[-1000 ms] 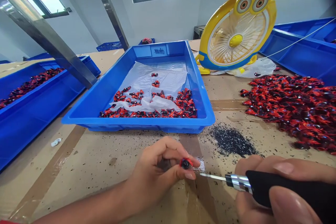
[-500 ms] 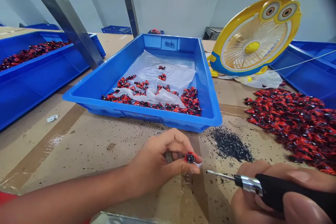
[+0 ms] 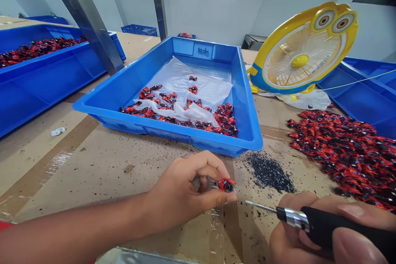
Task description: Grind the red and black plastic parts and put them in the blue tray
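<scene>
Between the thumb and fingers of my left hand (image 3: 188,192) is a small red and black part (image 3: 227,185), its round dark end facing me. My right hand (image 3: 328,231) is wrapped round a black-handled tool (image 3: 340,225) with a silver collar and a thin metal tip. That tip points left and stays a short gap away from the held part. Just beyond my left hand stands a blue tray (image 3: 185,134) with white sheeting and many similar red and black parts inside. A large pile of these parts (image 3: 349,152) lies on the table at the right.
Black shavings (image 3: 270,171) are scattered on the brown table (image 3: 102,181). A yellow fan (image 3: 299,61) stands behind the pile. Blue bins flank both sides, the left one (image 3: 52,82) holding more parts. A metal post (image 3: 89,20) rises at the left. A small white piece (image 3: 57,132) lies left.
The view has shifted slightly. The part in my left hand has turned a little between the fingertips. My right hand still holds the tool, its tip still apart from the part.
</scene>
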Demonstrator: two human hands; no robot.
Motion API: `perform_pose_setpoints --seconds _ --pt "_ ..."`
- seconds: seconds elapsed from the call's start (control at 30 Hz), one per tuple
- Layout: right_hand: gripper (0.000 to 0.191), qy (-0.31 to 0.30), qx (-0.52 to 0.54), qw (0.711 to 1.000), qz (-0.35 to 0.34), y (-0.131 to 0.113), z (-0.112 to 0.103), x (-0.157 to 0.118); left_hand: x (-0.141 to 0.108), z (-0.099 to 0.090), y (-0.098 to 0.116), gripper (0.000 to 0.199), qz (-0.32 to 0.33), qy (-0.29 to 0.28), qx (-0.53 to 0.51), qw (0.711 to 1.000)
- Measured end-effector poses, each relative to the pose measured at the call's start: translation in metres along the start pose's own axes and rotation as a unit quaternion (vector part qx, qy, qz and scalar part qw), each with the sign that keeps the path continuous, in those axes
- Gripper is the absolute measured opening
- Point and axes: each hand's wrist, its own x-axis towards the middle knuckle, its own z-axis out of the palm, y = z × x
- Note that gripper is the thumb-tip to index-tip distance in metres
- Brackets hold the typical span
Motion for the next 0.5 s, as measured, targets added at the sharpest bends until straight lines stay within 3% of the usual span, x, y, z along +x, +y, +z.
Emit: perform_pose_setpoints --seconds 0.27,0.5 --pt "0.025 0.008 0.080 0.997 0.001 -0.013 0.011 0.009 0.000 -0.002 0.002 0.022 -0.023 -0.006 -0.003 1.000" --pt "0.022 0.019 0.081 0.996 0.007 -0.018 0.020 0.012 0.000 -0.003 -0.001 0.025 -0.022 -0.017 -0.004 1.000"
